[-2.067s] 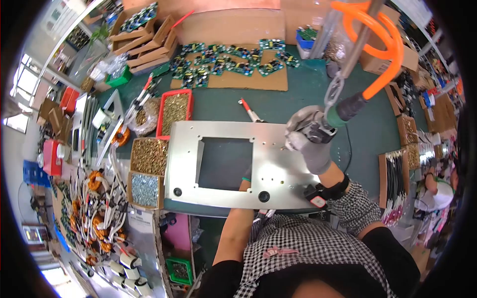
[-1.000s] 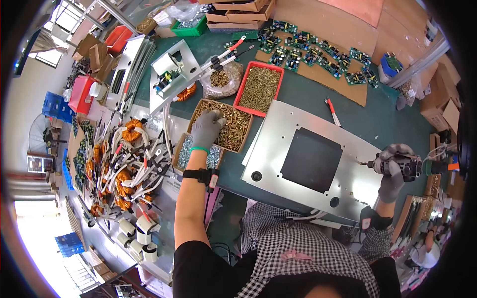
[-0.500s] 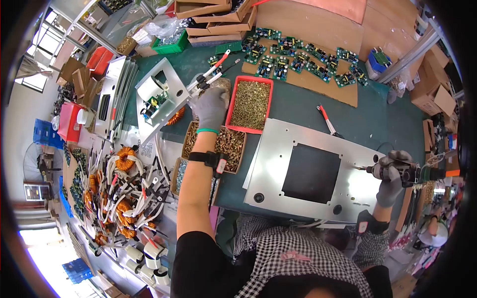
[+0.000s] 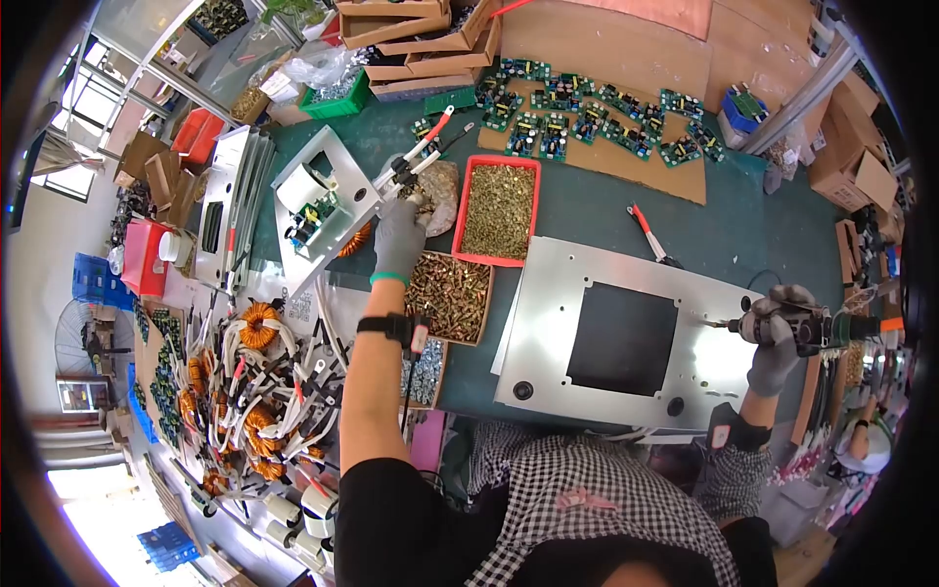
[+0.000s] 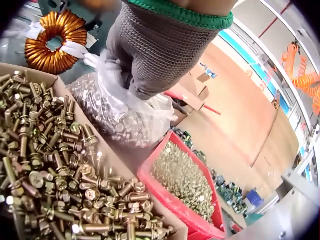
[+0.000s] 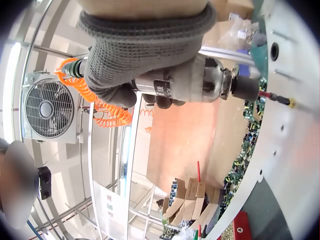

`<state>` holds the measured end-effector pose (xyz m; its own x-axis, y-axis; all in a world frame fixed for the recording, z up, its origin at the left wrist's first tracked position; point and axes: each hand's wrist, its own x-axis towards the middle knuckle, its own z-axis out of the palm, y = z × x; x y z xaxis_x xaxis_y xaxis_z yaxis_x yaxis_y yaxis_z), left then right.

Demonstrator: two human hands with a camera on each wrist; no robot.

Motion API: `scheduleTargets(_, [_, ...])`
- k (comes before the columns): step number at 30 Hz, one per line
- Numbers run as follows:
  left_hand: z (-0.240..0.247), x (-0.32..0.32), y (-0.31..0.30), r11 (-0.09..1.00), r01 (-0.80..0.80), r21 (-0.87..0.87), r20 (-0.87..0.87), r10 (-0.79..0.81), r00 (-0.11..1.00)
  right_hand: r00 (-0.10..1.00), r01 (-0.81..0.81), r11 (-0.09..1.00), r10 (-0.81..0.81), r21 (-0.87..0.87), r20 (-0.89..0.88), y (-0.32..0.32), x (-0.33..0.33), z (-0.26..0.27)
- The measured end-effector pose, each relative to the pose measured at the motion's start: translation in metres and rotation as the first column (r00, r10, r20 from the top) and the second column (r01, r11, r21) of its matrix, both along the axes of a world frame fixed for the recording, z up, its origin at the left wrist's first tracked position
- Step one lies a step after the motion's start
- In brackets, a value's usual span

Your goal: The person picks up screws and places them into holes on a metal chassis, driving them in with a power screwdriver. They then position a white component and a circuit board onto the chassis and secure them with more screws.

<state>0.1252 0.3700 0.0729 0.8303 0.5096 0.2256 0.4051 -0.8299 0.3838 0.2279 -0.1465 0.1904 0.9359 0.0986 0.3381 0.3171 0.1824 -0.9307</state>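
Observation:
My gloved left hand reaches into the mouth of a clear plastic bag of small metal parts; film and parts hide its fingertips. The gloved right hand grips a power screwdriver, its fingers curled round the body. A yellowish piece shows at the bit's tip, close to a silver metal panel with a large rectangular cutout.
Beside the bag are a red tray of small brass-coloured parts, a box of bolts and a copper coil. Circuit boards lie on cardboard behind. A red-handled tool rests behind the panel.
The left hand was below the cutout, then moved over the screw boxes and on to the plastic bag. With the screwdriver, the right hand went from above the panel to its right end.

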Motion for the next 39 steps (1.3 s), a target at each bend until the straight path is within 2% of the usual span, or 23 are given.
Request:
scheduleTargets(3, [0.02,-0.036,-0.038,0.993,0.105,-0.048,0.097,-0.1,0.99,0.999,0.022,1.0,-0.022,-0.005,-0.037,0.012,-0.006,0.013])
scheduleTargets(4, [0.018,-0.054,-0.045,0.989,0.074,-0.125,0.077,-0.065,0.995,0.999,0.016,1.0,-0.016,0.002,-0.043,0.016,-0.009,0.016])
scheduleTargets(6, [0.012,-0.091,-0.061,0.961,-0.005,-0.277,0.027,0.013,1.0,0.998,-0.007,1.0,0.008,0.012,-0.057,0.022,-0.01,0.02])
scheduleTargets(9, [0.015,-0.149,-0.077,0.935,-0.201,-0.292,-0.204,0.145,0.968,0.999,-0.048,0.999,0.048,-0.001,-0.018,0.02,-0.007,0.017])
scheduleTargets(12, [-0.012,-0.193,-0.098,0.881,-0.374,-0.29,-0.339,0.271,0.901,1.0,0.014,1.0,-0.014,-0.017,-0.024,0.027,-0.008,0.02])
scheduleTargets(13, [-0.022,-0.198,-0.116,0.877,-0.371,-0.305,-0.238,0.307,0.922,0.997,0.041,0.994,-0.034,-0.103,0.067,0.029,-0.009,0.02])
scheduleTargets(14, [-0.026,-0.199,-0.116,0.867,-0.36,-0.344,-0.191,0.31,0.931,1.0,0.002,0.997,0.0,-0.082,0.023,0.028,-0.009,0.02])
scheduleTargets(16, [-0.03,-0.199,-0.117,0.858,-0.375,-0.35,-0.271,0.29,0.918,0.996,-0.074,0.996,0.072,-0.044,-0.058,0.016,-0.004,0.019])
scheduleTargets(18, [-0.038,-0.205,-0.114,0.863,-0.349,-0.365,-0.223,0.283,0.933,0.999,0.003,0.987,0.004,-0.158,0.048,0.01,0.002,0.011])
scheduleTargets(19, [-0.04,-0.207,-0.111,0.866,-0.333,-0.372,-0.195,0.278,0.94,0.999,-0.043,0.993,0.044,-0.113,-0.001,0.006,0.001,0.01])
scheduleTargets(20, [-0.039,-0.208,-0.11,0.742,-0.373,-0.557,-0.152,0.351,0.924,0.995,-0.087,0.994,0.084,-0.069,-0.048,0.005,-0.001,0.012])
scheduleTargets(22, [-0.03,-0.209,-0.109,0.394,-0.351,-0.85,-0.116,0.51,0.852,0.985,-0.163,0.986,0.164,0.021,-0.048,0.008,-0.006,0.015])
scheduleTargets(23, [-0.022,-0.208,-0.112,0.361,-0.333,-0.871,-0.08,0.564,0.822,0.976,-0.209,0.976,0.212,0.067,-0.045,0.008,-0.005,0.016])
scheduleTargets(26, [-0.031,-0.218,-0.114,0.396,-0.263,-0.88,0.03,0.599,0.8,0.982,-0.191,0.979,0.19,0.068,0.012,0.001,0.004,0.006])
scheduleTargets(28, [-0.044,-0.218,-0.116,0.7,-0.404,-0.589,-0.072,0.452,0.889,0.979,-0.202,0.977,0.202,0.074,0.01,0.005,0.005,0.009])
scheduleTargets(30, [-0.049,-0.207,-0.13,0.888,-0.405,-0.217,-0.214,0.361,0.907,0.965,-0.26,0.961,0.262,0.093,-0.01,0.0,0.006,0.01])
scheduleTargets(32, [-0.042,-0.199,-0.13,0.864,-0.461,-0.203,-0.277,0.401,0.873,0.929,-0.364,0.921,0.371,0.14,-0.022,-0.005,0.01,0.01])
scheduleTargets(34, [-0.037,-0.198,-0.13,0.876,-0.452,-0.167,-0.311,0.389,0.867,0.931,-0.359,0.924,0.364,0.13,-0.015,-0.007,0.013,0.009])
scheduleTargets(35, [-0.036,-0.2,-0.127,0.876,-0.443,-0.192,-0.262,0.389,0.883,0.93,-0.364,0.924,0.367,0.119,-0.001,-0.008,0.013,0.01])
scheduleTargets(38, [-0.033,-0.207,-0.131,0.773,-0.54,-0.333,-0.161,0.518,0.84,0.931,-0.36,0.924,0.364,0.129,-0.014,-0.008,0.009,0.013])
scheduleTargets(39, [-0.041,-0.209,-0.129,0.732,-0.521,-0.438,-0.023,0.571,0.821,0.922,-0.384,0.914,0.388,0.132,-0.009,-0.009,0.012,0.01])
